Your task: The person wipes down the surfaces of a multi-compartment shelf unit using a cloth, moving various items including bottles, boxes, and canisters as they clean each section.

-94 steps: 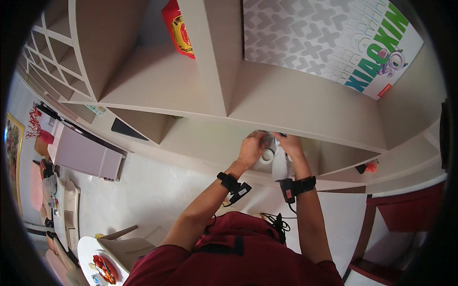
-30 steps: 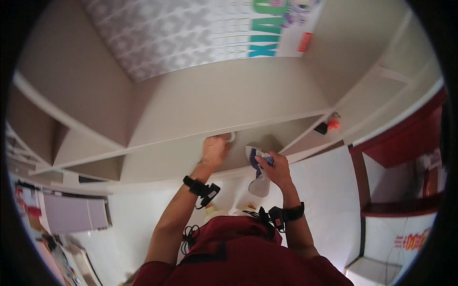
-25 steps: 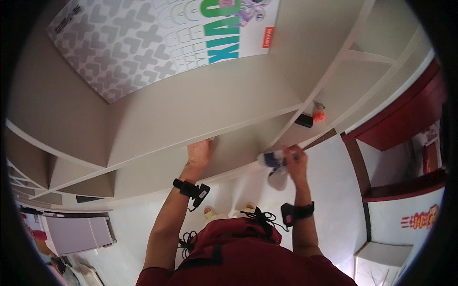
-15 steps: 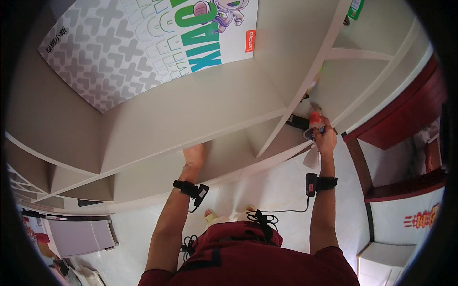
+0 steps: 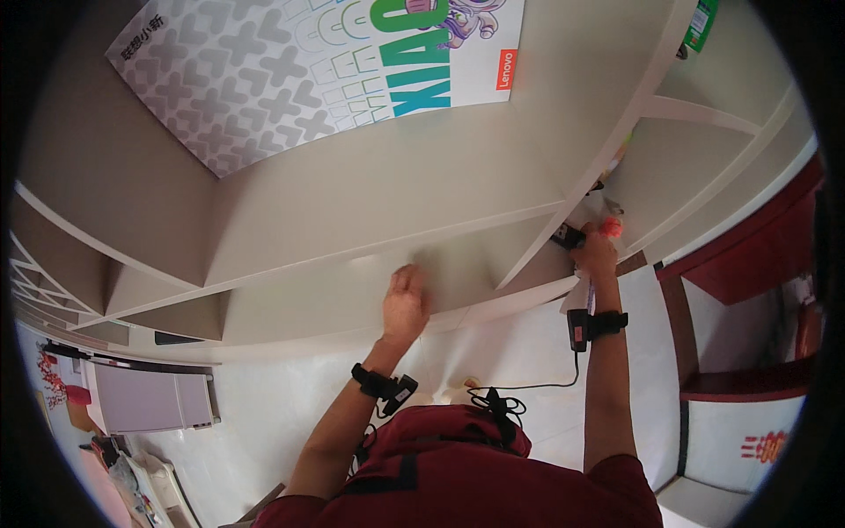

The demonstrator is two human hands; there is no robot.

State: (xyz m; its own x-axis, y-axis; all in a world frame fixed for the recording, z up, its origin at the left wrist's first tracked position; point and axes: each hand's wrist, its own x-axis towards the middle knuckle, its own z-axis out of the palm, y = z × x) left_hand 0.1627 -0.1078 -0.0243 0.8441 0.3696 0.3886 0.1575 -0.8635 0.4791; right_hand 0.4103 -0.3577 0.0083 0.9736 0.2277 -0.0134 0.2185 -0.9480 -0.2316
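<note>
My left hand (image 5: pixel 406 304) is in front of the long lower shelf compartment (image 5: pixel 352 282), its back turned up and fingers curled. Its palm is hidden, so I cannot see whether it holds anything. My right hand (image 5: pixel 598 255) reaches into the small compartment at the right, with fingers bent and partly hidden. Against its fingers lies a black object (image 5: pixel 567 235), and a red-orange object (image 5: pixel 612 228) is just beyond it. A pale thing (image 5: pixel 576 297) shows below that hand; whether it is held, I cannot tell.
A large white printed box (image 5: pixel 299 79) stands on the upper shelf (image 5: pixel 378 194). An upright divider (image 5: pixel 607 150) separates it from the right compartments, where a green package (image 5: pixel 700 25) shows. Dark red furniture (image 5: pixel 748 238) is at the right, a pale purple cabinet (image 5: pixel 145 396) at the left.
My left hand has come out of the lower compartment and moved right. My right hand has shifted toward the black object; the clear and blue thing at its fingers is now hidden. The view has shifted.
</note>
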